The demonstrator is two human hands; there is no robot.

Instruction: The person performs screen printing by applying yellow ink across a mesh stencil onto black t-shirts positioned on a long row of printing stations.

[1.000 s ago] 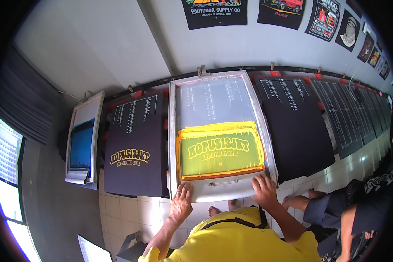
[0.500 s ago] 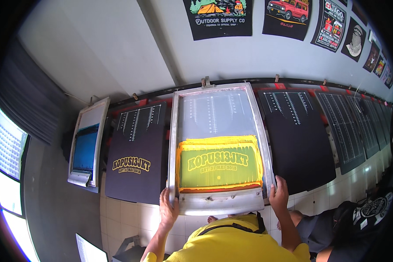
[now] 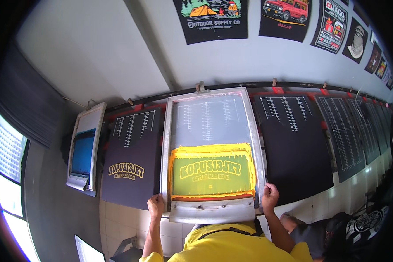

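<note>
In front of me a metal-framed printing screen (image 3: 164,144) lies over a board. Yellow ink (image 3: 210,150) rings the olive mesh panel with its arched lettering, and a broad grey metal bar, like a squeegee holder (image 3: 212,212), rests across its near end. My left hand (image 3: 155,206) is closed beside the frame's near left corner. On the near right side my right hand (image 3: 270,197) is closed too, its fingers curled by the frame's edge. What the fingertips of either hand pinch, if anything, is too small to make out.
Left of the screen lies a dark shirt (image 3: 129,190) with yellow arched lettering; on the right, a plain dark shirt (image 3: 294,166). A second screen (image 3: 84,150) with blue mesh leans at far left. Another person's dark sleeve (image 3: 336,231) shows at lower right. A rail (image 3: 231,85) runs behind.
My hands have gone from holding the frame's sides to curled fingers beside it. The left hand has shifted outward. The lettering on the mesh looks darker, and the whole view has shifted slightly.
</note>
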